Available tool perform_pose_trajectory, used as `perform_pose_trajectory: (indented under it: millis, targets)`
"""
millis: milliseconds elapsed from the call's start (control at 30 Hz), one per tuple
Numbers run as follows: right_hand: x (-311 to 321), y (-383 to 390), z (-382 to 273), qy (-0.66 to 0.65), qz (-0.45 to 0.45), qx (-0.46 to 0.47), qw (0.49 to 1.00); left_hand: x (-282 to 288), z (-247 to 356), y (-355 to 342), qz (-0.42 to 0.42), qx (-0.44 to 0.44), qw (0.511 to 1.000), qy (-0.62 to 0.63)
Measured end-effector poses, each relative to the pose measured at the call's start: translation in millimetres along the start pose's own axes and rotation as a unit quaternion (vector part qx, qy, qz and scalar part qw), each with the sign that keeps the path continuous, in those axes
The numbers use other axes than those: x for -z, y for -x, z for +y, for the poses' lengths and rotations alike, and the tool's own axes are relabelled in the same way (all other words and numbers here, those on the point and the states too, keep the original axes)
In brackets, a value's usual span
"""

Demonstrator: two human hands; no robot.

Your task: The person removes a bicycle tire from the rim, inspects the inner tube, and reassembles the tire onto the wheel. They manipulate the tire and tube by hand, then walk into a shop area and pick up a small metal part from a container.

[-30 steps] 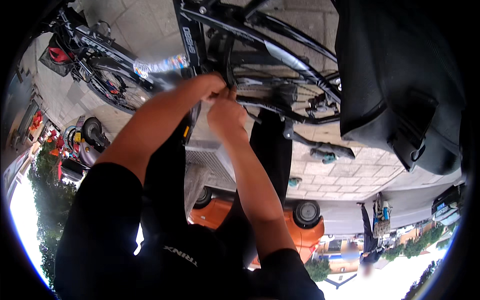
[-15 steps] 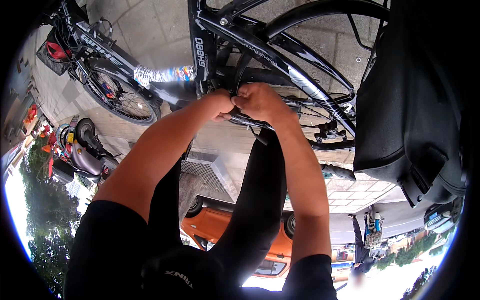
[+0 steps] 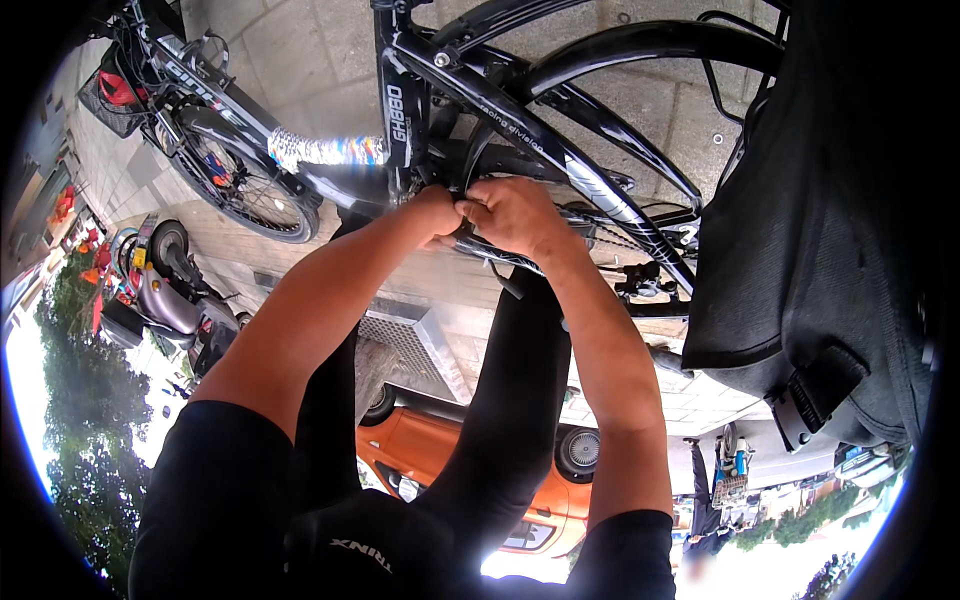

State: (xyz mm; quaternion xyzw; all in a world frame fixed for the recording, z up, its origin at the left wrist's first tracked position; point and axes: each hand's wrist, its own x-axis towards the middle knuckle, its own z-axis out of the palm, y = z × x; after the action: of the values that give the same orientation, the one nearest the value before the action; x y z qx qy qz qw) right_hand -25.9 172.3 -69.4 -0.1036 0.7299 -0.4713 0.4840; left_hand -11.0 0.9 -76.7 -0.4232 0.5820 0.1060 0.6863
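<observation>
A black bicycle frame [image 3: 530, 135] lies across the upper middle, with a curved black mudguard [image 3: 640, 45] above it. Low on the frame, beside the crank area, my left hand [image 3: 432, 212] and my right hand [image 3: 510, 215] meet, fingers bent and pressed together. Whatever they pinch is hidden behind the fingers. A thin black curved strip [image 3: 478, 150] runs up from the fingertips. Right of my right hand are the chain [image 3: 610, 238] and rear derailleur [image 3: 650, 283]. A short black-ended lever [image 3: 510, 288] juts out below the hands.
A large black bag [image 3: 790, 250] hangs on the right. Another bicycle [image 3: 245, 175] and a scooter [image 3: 170, 300] stand on the left. A patterned wrapped tube [image 3: 325, 150] lies left of the frame. Behind my legs are a perforated metal box [image 3: 415, 340] and an orange car [image 3: 425, 450].
Both hands stay together at the same part of the bicycle, their fingers only slightly shifted. The view has tilted a little, and the bag reaches farther left.
</observation>
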Motion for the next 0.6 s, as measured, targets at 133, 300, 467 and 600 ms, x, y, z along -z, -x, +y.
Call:
perform_pose_trajectory:
  millis: [133,300,467,600]
  targets:
    - [-3,-1,5,-0.043,0.001,0.020,0.999,-2,1,4,0.015,0.006,1.000,0.023]
    - [12,-10,9,-0.099,-0.067,0.020,0.993,-2,0,8,0.017,0.002,0.999,0.044]
    - [18,-15,14,-0.138,-0.113,0.003,0.984,-3,-2,0,0.014,0.008,0.999,0.032]
    - [20,-12,8,-0.098,-0.118,-0.004,0.988,-4,-4,1,0.017,-0.002,0.999,0.040]
